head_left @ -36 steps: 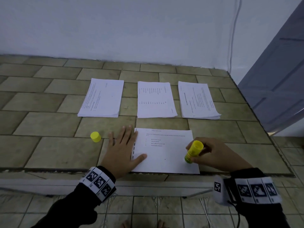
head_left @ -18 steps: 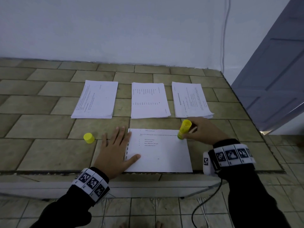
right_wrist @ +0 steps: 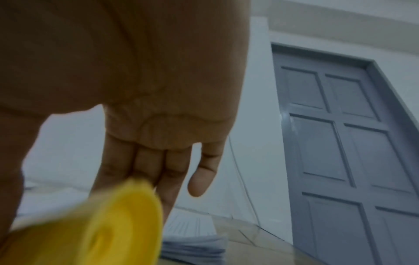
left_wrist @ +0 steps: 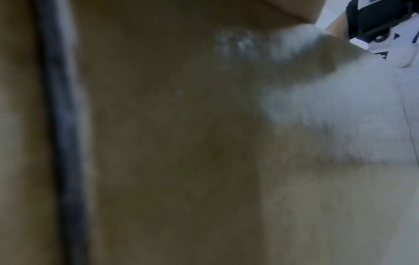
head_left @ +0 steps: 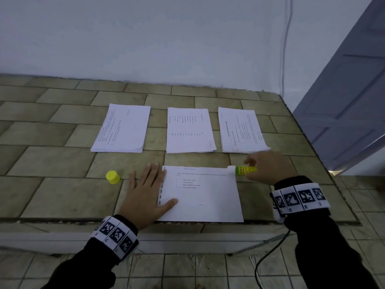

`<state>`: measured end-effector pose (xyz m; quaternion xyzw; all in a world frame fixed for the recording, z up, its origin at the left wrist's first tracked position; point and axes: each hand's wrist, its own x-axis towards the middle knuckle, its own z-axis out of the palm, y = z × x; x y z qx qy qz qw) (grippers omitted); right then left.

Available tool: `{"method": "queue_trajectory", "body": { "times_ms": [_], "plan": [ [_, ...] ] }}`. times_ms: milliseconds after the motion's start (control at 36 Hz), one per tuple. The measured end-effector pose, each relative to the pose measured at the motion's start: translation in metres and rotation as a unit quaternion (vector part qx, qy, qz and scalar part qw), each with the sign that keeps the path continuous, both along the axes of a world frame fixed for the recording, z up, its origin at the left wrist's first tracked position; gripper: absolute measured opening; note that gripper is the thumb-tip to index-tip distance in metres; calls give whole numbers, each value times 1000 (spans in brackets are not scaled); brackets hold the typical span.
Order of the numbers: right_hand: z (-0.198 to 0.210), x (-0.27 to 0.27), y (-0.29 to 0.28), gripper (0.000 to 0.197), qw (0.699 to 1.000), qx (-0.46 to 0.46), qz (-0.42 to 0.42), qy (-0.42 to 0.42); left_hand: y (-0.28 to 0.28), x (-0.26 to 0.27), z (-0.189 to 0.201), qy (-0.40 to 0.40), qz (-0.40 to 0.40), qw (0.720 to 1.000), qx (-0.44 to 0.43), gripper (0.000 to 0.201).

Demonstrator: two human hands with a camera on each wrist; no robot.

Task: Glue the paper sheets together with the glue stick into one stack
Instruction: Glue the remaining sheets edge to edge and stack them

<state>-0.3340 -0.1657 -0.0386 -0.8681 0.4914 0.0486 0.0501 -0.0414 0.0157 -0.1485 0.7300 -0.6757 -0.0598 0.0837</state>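
A single printed sheet (head_left: pixel 204 197) lies at the front of the tiled counter. My left hand (head_left: pixel 154 184) rests flat on its left edge, fingers spread and thumb on the paper. My right hand (head_left: pixel 253 166) holds the yellow-green glue stick (head_left: pixel 242 170) tipped over sideways, its white tip touching the sheet's far right corner. In the right wrist view the stick's yellow base (right_wrist: pixel 102 224) shows blurred below my fingers (right_wrist: pixel 158 170). The yellow cap (head_left: pixel 112 177) stands on the counter left of my left hand. The left wrist view is blurred, with only white paper (left_wrist: pixel 340 116) visible.
Three paper stacks lie in a row behind the sheet: left (head_left: pixel 123 128), middle (head_left: pixel 189 130), right (head_left: pixel 239 130). The counter's front edge (head_left: pixel 62 221) runs just below the sheet. A grey door (head_left: pixel 350 105) stands at the right, and a cable (head_left: pixel 285 49) hangs down the wall.
My right hand carried the glue stick from the sheet's near right side up to its far right corner and tipped it from upright to sideways. The left hand stayed put.
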Motion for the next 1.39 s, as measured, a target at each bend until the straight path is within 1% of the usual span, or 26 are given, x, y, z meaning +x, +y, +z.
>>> {"method": "queue_trajectory", "body": {
  "times_ms": [56, 111, 167, 222, 278, 361, 417, 472, 583, 667, 750, 806, 833, 889, 944, 1028, 1083, 1139, 1194, 1250, 1278, 1305, 1389],
  "plan": [
    [-4, -1, 4, 28, 998, -6, 13, 64, 0, 0, 0, 2, -1, 1000, -3, 101],
    [-9, -3, 6, 27, 998, 17, 6, 61, 0, 0, 1, 1, -1, 1000, 0, 102],
    [-11, -8, 6, 20, 999, 39, -22, 5, 0, 0, 1, -2, -1, 1000, 3, 103],
    [-9, -16, 4, 18, 994, 52, -61, -69, -1, 1, 0, -1, -1, 1000, -4, 102],
    [-7, -22, 1, 19, 984, 49, -100, -137, -1, 1, -2, -1, -3, 1000, -13, 98],
    [-8, -30, -9, 26, 965, 35, -166, -198, 0, 2, -5, 2, -7, 1000, -15, 94],
    [-12, -34, -17, 30, 951, 48, -208, -224, -1, 2, -6, 3, -8, 1000, -19, 94],
    [-15, -37, -22, 29, 940, 62, -242, -232, -1, 2, -6, 4, -9, 1000, -22, 93],
    [-21, -39, -28, 28, 936, 69, -265, -222, 0, 3, -7, -6, -12, 1000, -16, 93],
    [-24, -40, -28, 30, 934, 70, -267, -226, 0, 3, -7, -8, -14, 1000, -19, 91],
    [-22, -41, -24, 31, 924, 82, -282, -247, 0, 3, -7, -8, -15, 1000, -20, 89],
    [-22, -42, -20, 25, 919, 97, -290, -247, 0, 3, -7, -11, -15, 1000, -18, 89],
    [-22, -43, -18, 24, 921, 106, -290, -237, 1, 3, -7, -12, -15, 1000, -16, 90],
    [-21, -45, -11, 34, 927, 132, -295, -192, 0, 3, -7, -17, -14, 1000, -14, 90],
    [-19, -42, -2, 35, 930, 162, -295, -146, 0, 3, -6, -17, -12, 1000, -8, 90],
    [-15, -27, 13, 33, 948, 178, -253, -82, 0, 3, -5, -16, -12, 1000, -1, 91],
    [-10, -8, 20, 29, 957, 185, -209, -85, 1, 3, -4, -13, -11, 1000, -1, 91],
    [-6, 13, 22, 20, 963, 173, -168, -121, 1, 2, -3, -13, -10, 1000, -1, 90],
    [-5, 30, 15, 16, 967, 130, -137, -168, 0, 2, -2, -12, -8, 1000, 4, 88],
    [-4, 44, 1, 12, 967, 94, -129, -199, 1, 1, 0, -12, -6, 1000, 4, 87],
    [-4, 51, -8, 14, 967, 78, -131, -202, 0, 1, 0, -10, -4, 1000, 6, 87],
    [-5, 57, -18, 20, 969, 67, -136, -196, 0, 1, 0, -7, -3, 1000, 9, 89],
    [-8, 74, -39, 38, 973, 56, -173, -140, 0, 0, 1, 2, 4, 1000, 6, 91]
  ]
}}
